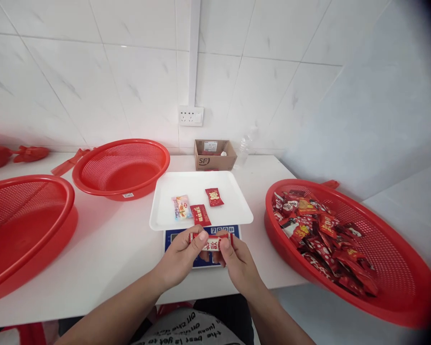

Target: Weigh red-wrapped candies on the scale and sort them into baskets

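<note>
My left hand [182, 253] and my right hand [238, 261] pinch the two ends of one small red-and-white wrapped candy [212, 243], thumbs on top. They hold it in front of a blue kitchen scale [169, 247], hiding much of its keypad. On the scale rests a white tray [187, 181]. It carries a pink-and-blue packet [181, 207], a red packet [200, 215] beside it, and another red packet [214, 197] farther right.
A red basket [398, 258] at right holds many red candy packets [326, 225]. Two red baskets stand at left, one nearer [62, 201] and one farther back [158, 165]. Behind the tray are a cardboard box [211, 160] and a clear plastic bottle [244, 146].
</note>
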`<move>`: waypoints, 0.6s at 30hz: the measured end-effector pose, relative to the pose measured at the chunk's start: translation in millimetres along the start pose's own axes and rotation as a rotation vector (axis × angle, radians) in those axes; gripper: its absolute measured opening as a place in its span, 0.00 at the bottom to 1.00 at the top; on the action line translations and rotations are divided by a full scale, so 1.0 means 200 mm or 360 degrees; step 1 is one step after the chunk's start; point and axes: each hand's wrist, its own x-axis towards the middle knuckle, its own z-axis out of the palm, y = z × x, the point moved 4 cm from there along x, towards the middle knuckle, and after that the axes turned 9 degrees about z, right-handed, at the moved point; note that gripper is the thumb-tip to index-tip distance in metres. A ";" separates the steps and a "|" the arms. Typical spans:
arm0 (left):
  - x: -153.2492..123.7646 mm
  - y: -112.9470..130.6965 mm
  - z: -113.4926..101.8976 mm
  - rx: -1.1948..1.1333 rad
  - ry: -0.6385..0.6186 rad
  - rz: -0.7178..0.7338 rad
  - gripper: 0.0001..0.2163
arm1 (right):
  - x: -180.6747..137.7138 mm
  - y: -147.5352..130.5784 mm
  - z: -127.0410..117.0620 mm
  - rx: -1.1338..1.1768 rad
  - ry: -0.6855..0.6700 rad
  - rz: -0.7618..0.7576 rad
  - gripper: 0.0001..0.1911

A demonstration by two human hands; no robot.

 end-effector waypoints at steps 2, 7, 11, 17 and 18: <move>0.01 0.02 0.01 -0.0044 0.0006 0.0037 0.21 | 0.01 -0.02 -0.01 0.0060 0.0035 0.0010 0.27; -0.01 0.10 0.03 -0.0241 -0.0047 0.0134 0.12 | 0.00 -0.06 -0.02 0.0169 0.0112 0.0013 0.26; -0.01 0.17 0.04 -0.0340 -0.0050 0.0194 0.09 | -0.03 -0.08 -0.02 0.0229 0.0043 -0.0051 0.25; -0.02 0.20 0.04 -0.0360 -0.0042 0.0288 0.10 | -0.06 -0.12 -0.02 0.0160 -0.0141 -0.0077 0.23; -0.02 0.20 0.04 -0.0385 -0.0047 0.0291 0.11 | -0.07 -0.12 -0.02 0.0171 -0.0186 -0.0084 0.23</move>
